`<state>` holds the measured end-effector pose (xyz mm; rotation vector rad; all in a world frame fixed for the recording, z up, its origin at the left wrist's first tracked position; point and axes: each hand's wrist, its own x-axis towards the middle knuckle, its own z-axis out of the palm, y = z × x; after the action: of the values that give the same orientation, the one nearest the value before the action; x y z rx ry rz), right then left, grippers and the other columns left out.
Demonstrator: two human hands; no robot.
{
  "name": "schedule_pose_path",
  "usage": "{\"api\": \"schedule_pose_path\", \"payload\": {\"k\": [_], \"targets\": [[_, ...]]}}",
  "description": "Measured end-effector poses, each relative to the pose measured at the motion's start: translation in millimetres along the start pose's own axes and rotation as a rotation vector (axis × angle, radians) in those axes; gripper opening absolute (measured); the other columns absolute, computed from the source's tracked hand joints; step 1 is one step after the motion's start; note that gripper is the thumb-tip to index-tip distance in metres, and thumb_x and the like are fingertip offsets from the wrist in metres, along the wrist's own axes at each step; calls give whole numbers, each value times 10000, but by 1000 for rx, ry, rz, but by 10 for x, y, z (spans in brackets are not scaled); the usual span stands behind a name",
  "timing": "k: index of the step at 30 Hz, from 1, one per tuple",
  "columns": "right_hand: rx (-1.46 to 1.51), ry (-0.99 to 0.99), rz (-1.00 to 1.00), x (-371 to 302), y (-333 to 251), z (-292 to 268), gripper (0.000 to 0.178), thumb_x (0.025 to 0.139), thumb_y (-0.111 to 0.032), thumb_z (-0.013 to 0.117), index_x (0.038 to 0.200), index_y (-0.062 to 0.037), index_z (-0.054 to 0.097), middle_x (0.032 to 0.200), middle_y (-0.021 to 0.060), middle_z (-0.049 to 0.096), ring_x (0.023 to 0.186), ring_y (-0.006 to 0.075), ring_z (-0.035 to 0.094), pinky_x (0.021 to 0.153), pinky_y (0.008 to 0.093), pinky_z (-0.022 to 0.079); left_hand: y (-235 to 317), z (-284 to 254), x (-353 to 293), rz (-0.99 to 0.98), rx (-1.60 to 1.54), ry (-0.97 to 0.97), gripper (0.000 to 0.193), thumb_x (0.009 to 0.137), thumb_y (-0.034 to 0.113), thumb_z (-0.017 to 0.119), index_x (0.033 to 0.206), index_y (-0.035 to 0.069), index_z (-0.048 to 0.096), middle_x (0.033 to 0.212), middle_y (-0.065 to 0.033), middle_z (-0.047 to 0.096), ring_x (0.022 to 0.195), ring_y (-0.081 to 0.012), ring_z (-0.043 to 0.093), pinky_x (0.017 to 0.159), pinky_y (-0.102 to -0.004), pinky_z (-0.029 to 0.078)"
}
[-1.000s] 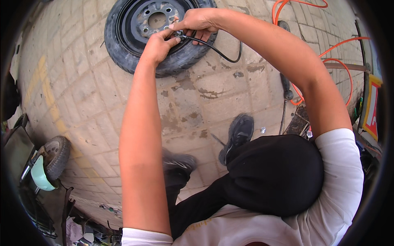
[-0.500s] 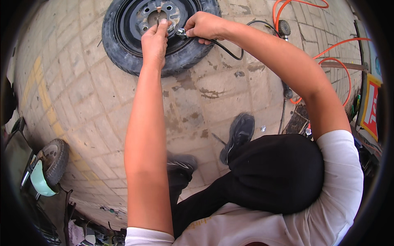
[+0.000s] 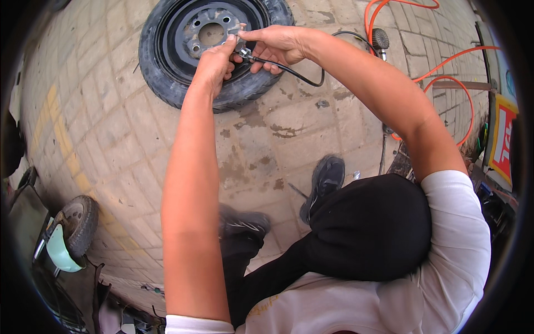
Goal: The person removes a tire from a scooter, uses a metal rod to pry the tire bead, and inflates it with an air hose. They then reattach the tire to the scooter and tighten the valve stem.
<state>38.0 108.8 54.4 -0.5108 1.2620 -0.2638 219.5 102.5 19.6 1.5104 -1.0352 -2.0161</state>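
Note:
Beneath both hands lies a wheel with a worn black tyre [image 3: 161,75] and a dark steel rim [image 3: 175,53]. My left hand [image 3: 214,67] is closed over the rim's near right part, thumb and fingers pinched. From the right, my right hand [image 3: 281,44] reaches in; its thumb and forefinger meet the left fingertips, and the other fingers curl loosely. What either pinch holds is too small to make out. Between the hands sits a shiny metal air chuck [image 3: 245,53] on a black hose [image 3: 311,83]. Whether it is on the valve is hidden.
A round gauge [image 3: 380,39] and an orange air hose [image 3: 473,106] lie to the right on the paving [image 3: 133,128]. My shoes [image 3: 327,178] stand below the wheel. At left is a small wheel [image 3: 80,222] beside a pale green curved part [image 3: 60,250].
My right hand has shifted from the air chuck toward my left fingertips, its fingers loosening. The left hand has turned toward the right hand. The view has shifted slightly.

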Motion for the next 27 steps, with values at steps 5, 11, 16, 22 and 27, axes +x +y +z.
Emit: {"api": "schedule_pose_path", "payload": {"k": [5, 11, 16, 22, 27], "targets": [[-102, 167, 29, 18, -16, 96, 649, 869, -509, 686, 1089, 68, 485, 761, 170, 592, 472, 118, 445, 391, 253, 347, 72, -46, -16, -85, -71, -100, 411, 997, 487, 496, 1000, 87, 585, 792, -16, 534, 633, -97, 380, 559, -252, 312], [-41, 213, -76, -12, 33, 185, 332, 765, -321, 709, 840, -26, 578, 708, 67, 499, 505, 111, 426, 384, 253, 286, 23, -107, 15, -103, -91, -97, 436, 1004, 464, 495, 1031, 50, 630, 774, -19, 532, 620, -99, 377, 555, -252, 319], [45, 189, -186, 82, 225, 201, 231, 768, -180, 699, 813, 36, 633, 716, 113, 592, 450, 105, 407, 362, 273, 317, 13, -74, 23, -67, -83, -45, 473, 1011, 446, 488, 1088, 6, 644, 765, -3, 522, 611, -86, 376, 550, -246, 315], [-402, 664, -869, -510, 863, -368, 428, 813, -303, 740, 1055, 41, 662, 969, 196, 694, 944, 296, 668, 865, 386, 512, -191, 370, -770, 198, -102, 261, 482, 1048, 381, 396, 1153, -19, 643, 746, 43, 478, 601, -47, 343, 532, -205, 277], [-429, 1621, -65, -1105, 1613, -1976, 655, 744, -402, 802, 1211, 0, 579, 1261, 180, 536, 1209, 346, 472, 995, 469, 411, -895, 1219, -1172, 218, 698, -4, 294, 993, 210, 556, 1099, -34, 681, 912, -65, 659, 846, -176, 574, 814, -308, 459]]}}
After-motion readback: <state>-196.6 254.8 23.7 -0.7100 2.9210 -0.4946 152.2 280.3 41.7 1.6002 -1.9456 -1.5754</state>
